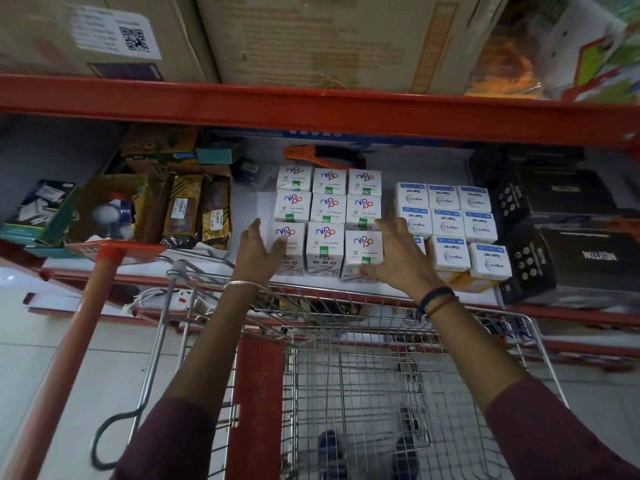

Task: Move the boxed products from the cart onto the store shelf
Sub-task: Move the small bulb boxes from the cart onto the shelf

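Open hands [258,252] flanking white boxes [325,249]

Nine Nippo boxes [325,221], eleven Wipro boxes [450,225], two hands [258,252].

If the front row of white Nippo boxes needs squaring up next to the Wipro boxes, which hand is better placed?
Probably the right hand: it rests open at the right end of the front Nippo boxes, by the gap before the Wipro boxes. The left hand is at the far left end.
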